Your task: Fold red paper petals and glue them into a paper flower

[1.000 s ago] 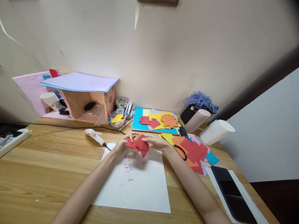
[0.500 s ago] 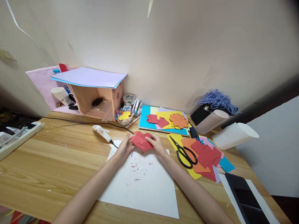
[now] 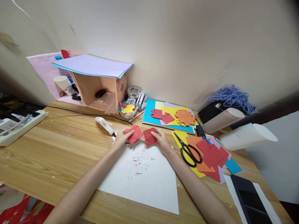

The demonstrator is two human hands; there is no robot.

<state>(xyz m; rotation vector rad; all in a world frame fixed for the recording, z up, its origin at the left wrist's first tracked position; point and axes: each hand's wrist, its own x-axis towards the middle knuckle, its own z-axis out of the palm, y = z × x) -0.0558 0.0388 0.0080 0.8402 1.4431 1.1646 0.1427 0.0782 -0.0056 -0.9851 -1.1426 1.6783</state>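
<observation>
My left hand is closed on a creased red paper piece, thumb on top. Another red paper piece is pinched in my right hand. The two pieces are held close together at their inner corners, above the far part of a white sheet with colored marks; whether those corners touch I cannot tell. Left of my hands lies a white glue gun. Black-handled scissors rest on colored paper to the right.
Behind my hands, a stack of colored paper carries red shapes and an orange paper flower. A cardboard box house stands at the back left. Red paper scraps, a phone and paper rolls lie on the right.
The red paper, earlier together as one shape between both hands, is now in two pieces, one per hand. My left hand now grips its piece with the thumb. The view has shifted slightly.
</observation>
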